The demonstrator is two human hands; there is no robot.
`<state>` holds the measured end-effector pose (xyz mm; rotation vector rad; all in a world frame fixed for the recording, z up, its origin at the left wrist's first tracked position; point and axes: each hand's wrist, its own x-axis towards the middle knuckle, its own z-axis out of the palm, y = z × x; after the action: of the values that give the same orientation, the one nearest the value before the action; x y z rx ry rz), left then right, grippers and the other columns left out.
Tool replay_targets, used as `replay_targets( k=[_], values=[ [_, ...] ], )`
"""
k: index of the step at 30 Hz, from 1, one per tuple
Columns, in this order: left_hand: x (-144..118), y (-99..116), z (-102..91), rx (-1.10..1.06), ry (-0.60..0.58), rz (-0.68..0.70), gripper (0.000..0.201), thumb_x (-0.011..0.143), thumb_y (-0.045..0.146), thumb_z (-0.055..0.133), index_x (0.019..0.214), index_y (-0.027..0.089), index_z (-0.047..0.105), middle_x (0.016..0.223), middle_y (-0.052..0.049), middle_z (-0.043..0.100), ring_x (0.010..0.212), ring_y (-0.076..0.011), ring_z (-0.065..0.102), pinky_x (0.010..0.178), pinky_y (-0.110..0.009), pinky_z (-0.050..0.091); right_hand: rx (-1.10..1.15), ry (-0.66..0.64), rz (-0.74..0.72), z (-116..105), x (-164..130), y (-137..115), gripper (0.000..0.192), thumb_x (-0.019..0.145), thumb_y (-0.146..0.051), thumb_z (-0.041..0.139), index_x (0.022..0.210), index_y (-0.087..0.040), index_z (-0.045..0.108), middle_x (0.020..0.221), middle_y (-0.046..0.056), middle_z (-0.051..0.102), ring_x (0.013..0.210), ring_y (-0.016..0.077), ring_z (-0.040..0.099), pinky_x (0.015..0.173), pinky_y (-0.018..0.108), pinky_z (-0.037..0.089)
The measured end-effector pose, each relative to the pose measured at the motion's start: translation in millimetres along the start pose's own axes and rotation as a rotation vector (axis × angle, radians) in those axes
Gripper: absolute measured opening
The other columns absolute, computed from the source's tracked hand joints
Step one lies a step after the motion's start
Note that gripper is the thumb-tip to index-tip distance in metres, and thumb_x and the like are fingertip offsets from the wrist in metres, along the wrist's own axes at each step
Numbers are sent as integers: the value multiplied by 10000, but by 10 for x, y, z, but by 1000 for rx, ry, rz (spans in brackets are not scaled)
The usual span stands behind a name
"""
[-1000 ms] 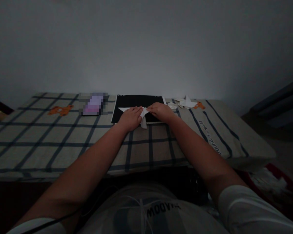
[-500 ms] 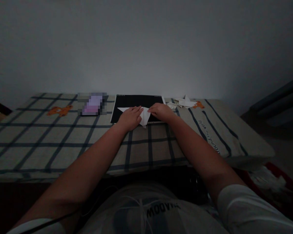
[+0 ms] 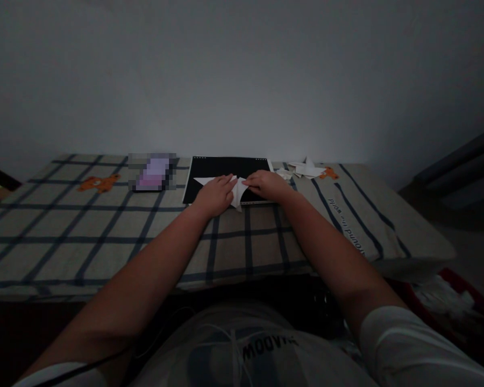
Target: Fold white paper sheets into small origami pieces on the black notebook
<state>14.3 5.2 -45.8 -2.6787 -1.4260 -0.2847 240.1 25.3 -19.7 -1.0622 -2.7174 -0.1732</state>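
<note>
A piece of folded white paper (image 3: 239, 192) lies on a black board with pale edges (image 3: 226, 165), one pointed corner reaching left and another hanging past the near edge. My left hand (image 3: 216, 194) rests flat over the paper's left part, its fingers stretched out and pressing down. At the paper's right side, the thumb and fingertips of my right hand (image 3: 266, 184) pinch a flap near the top. The palm and fingers cover some of the folds.
On the checked tablecloth (image 3: 173, 236), a phone with a blurred screen (image 3: 153, 173) lies left of the board. Several folded white paper pieces (image 3: 306, 169) lie to the right. A wall (image 3: 242, 80) rises behind the table. A red container (image 3: 463, 285) with pale crumpled stuff stands low at the right.
My right fingertips have shifted slightly left, bringing the paper's right flap inward. My left hand has stayed in place on the paper.
</note>
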Motion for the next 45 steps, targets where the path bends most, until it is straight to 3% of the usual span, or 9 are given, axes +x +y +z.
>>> replay_targets(
  k=[3,7,17,24,34,40,45],
  values=[
    [-22,13,-34,-13,11,-27,547,995,226,374,1515,90,479,1638,-176,368,1494,-300,391,1217,-477,329,23,31,6,29,7,4,299,984,-156,549,1188,-150,768,1218,146,743,1117,249,657,943,364,491],
    [-34,32,-63,37,37,-32,500,990,212,386,1454,133,556,1649,-132,367,1539,-307,307,1244,-539,265,33,60,25,86,30,14,301,970,-124,553,1173,-145,774,1219,148,744,1128,248,660,960,372,498],
    [-32,19,-54,27,93,9,498,984,210,384,1433,168,593,1552,-85,524,1520,-290,349,1257,-559,252,53,58,50,112,46,15,327,975,-119,541,1211,-161,763,1246,145,741,1166,250,679,984,380,511],
    [23,-51,47,-63,25,-6,552,994,225,345,1490,43,503,1562,-145,498,1460,-247,451,1240,-401,327,2,18,65,95,58,-6,331,983,-124,528,1215,-157,763,1238,130,748,1150,248,687,967,359,517],
    [55,-71,80,-83,22,-12,547,1004,231,318,1490,58,502,1563,-157,494,1468,-242,439,1235,-421,329,-85,-84,131,-28,50,-102,325,1000,-173,517,1207,-154,767,1186,139,764,1080,250,708,871,343,513],
    [30,-38,34,-75,23,-30,530,1009,229,337,1481,64,513,1566,-165,489,1469,-258,437,1229,-436,334,-16,5,43,57,22,-27,343,983,-176,555,1278,-160,729,1257,133,739,1146,248,681,946,350,509],
    [25,-10,10,-93,65,-27,470,1001,225,384,1387,97,618,1520,-144,549,1450,-243,467,1228,-399,346,-11,26,31,116,33,3,315,983,-159,538,1202,-145,765,1222,135,751,1127,244,684,954,352,509]
  ],
)
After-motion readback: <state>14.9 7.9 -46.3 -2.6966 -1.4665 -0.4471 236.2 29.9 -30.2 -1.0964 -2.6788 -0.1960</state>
